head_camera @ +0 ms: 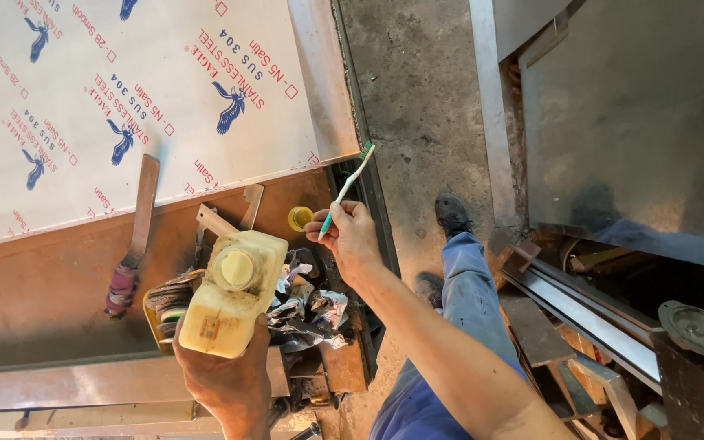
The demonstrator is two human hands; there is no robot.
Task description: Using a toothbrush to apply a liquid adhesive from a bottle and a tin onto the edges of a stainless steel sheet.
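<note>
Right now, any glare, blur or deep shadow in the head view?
Head view: sharp overall; soft sheen on the white film-covered steel sheet; yellowish plastic bottle in left hand and green-white toothbrush in right hand crisp; lower-right corner in deep shadow.

A brown metal workbench (pixel 34 285) is seen on the left. A big steel sheet (pixel 124 90) with a white film printed in red and blue is laid across its far part. A flat metal bar (pixel 142 213) with pink tape wound round one end is rested on the brown top. Near it, a stack of round discs (pixel 169 303), some crumpled foil (pixel 311 314) and a small yellow cap (pixel 300 217) are found. On the right, the grey concrete floor (pixel 417 98) is seen, with metal bars (pixel 580 314) laid on it.
</note>
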